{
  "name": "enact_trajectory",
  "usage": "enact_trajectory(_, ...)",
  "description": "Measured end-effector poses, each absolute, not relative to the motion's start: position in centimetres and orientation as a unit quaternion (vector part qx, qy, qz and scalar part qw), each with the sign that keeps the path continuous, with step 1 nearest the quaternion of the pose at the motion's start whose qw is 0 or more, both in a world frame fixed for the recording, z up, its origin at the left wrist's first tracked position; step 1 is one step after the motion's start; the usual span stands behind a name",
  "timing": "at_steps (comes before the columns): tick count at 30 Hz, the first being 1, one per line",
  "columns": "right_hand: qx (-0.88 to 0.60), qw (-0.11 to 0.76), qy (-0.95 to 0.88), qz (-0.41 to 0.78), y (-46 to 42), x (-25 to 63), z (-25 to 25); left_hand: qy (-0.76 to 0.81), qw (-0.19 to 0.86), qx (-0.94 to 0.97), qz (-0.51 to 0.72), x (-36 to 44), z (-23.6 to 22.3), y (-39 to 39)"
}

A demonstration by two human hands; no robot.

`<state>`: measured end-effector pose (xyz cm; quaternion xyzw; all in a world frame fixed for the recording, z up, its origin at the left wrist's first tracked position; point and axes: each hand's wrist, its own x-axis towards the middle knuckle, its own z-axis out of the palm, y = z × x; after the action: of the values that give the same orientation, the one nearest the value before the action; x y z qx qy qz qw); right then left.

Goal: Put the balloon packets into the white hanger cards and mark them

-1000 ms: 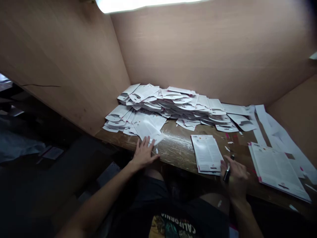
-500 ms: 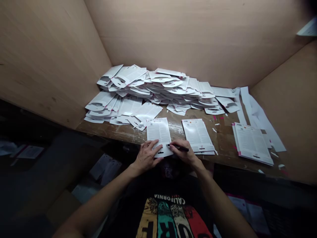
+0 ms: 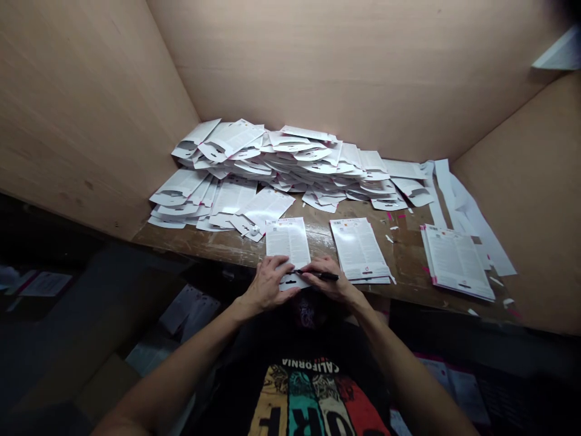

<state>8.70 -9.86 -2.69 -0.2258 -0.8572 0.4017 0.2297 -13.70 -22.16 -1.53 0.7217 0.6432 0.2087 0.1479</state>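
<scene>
A white printed cardboard packet (image 3: 287,236) with a hang slot in its lower flap lies flat at the table's front edge. My left hand (image 3: 269,281) rests on its lower left, fingers stretched out and pressing it down. In my right hand (image 3: 327,277) is a slim black pen (image 3: 327,276), its tip pointing left onto the packet just above the slot and close to my left fingertips. Just right of that hand is a small stack of similar packets (image 3: 361,245).
A heap of white packets (image 3: 272,151) lines the back of the table (image 3: 318,212). Another stack (image 3: 458,260) sits at the right, beside long white paper strips (image 3: 472,206). Paper scraps and pink bits dot the tabletop. Wooden panels (image 3: 318,60) enclose it on three sides.
My right hand has moved the pen left across the packet, toward my left fingers. The left hand stays on the packet. The whole view has shifted slightly.
</scene>
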Motion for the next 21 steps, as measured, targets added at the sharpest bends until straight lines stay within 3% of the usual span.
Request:
enact_trajectory(8, -0.306, 0.343, -0.724, 0.515, -10.3, 8.9, -2.6, 0.704, 0.128, 0.686, 0.129, -12.1, 0.7, -18.9)
enact_trajectory(21, -0.259, 0.318, -0.837, 0.363, -10.7, 8.3, -3.3, 0.638, 0.103, 0.762, 0.037, -12.1, 0.0, -16.6)
